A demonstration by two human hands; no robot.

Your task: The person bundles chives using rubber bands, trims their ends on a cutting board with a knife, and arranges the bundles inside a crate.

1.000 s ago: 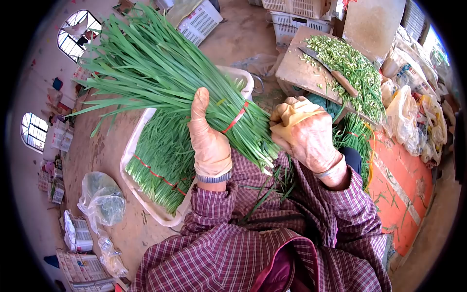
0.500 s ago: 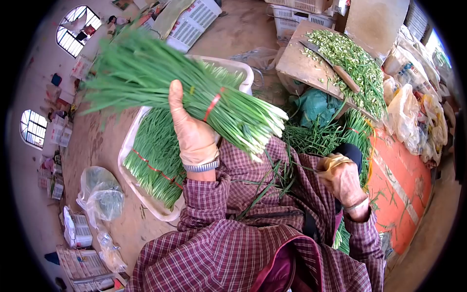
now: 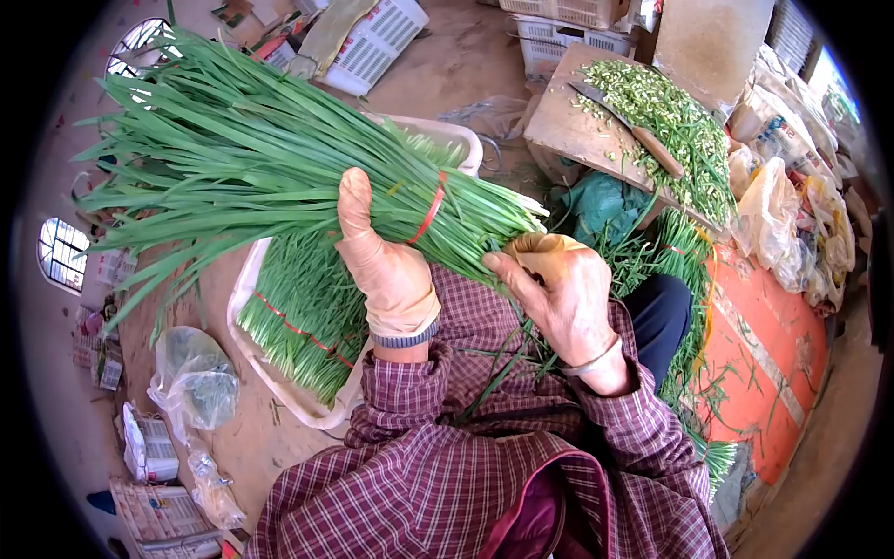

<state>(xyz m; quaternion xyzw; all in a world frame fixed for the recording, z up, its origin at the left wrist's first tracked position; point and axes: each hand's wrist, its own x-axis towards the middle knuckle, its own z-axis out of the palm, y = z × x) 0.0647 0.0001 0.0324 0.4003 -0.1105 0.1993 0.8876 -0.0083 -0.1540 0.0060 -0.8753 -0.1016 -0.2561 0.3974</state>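
Note:
A thick bunch of garlic chives (image 3: 279,158), tied with a red band (image 3: 430,214), lies across my left hand (image 3: 386,270). That hand wears a thin pale glove; its thumb is on the near side and its fingers are hidden under the bunch. The green leaf tips spread to the upper left, the pale stem ends point right. At those stem ends my right hand (image 3: 563,293) is closed, thumb and fingers pinching there, with a yellowish covering on some fingers. Loose green leaves (image 3: 503,373) lie on the checked clothing below.
A white crate (image 3: 244,279) holds more banded chives at left. A wooden board (image 3: 559,102) at upper right carries chopped stems and a knife (image 3: 643,135). Loose chives (image 3: 684,279) lie beside an orange surface (image 3: 764,363). Plastic bags (image 3: 778,210) hang at far right.
My right hand has moved left and up from beside the lap to the stem ends. The bunch has shifted slightly and its leaves have stopped blurring.

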